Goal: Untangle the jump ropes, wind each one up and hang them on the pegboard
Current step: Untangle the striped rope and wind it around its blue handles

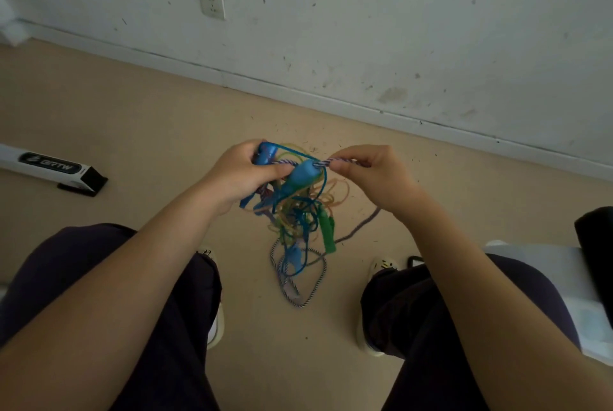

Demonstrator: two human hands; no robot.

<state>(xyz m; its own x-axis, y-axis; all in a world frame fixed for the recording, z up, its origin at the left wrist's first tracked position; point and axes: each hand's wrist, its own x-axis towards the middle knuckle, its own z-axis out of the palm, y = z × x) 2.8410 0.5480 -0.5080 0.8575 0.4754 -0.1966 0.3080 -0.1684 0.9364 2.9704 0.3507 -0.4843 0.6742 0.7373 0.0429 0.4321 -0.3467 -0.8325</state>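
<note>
A tangle of jump ropes (300, 211) hangs between my knees: thin blue, orange and yellow-green cords, plus a purple-and-white braided rope (306, 291) looping down to the floor. My left hand (243, 175) is shut on a bunch of blue handles (298, 178) at the top of the tangle. My right hand (371, 175) pinches the braided rope just right of a blue handle. A green handle (326, 231) dangles lower in the tangle. No pegboard is in view.
I sit facing a scuffed white wall with a socket (212, 2). A white and black long box (49, 167) lies on the beige floor at left. A white surface with a black object (593, 258) is at my right.
</note>
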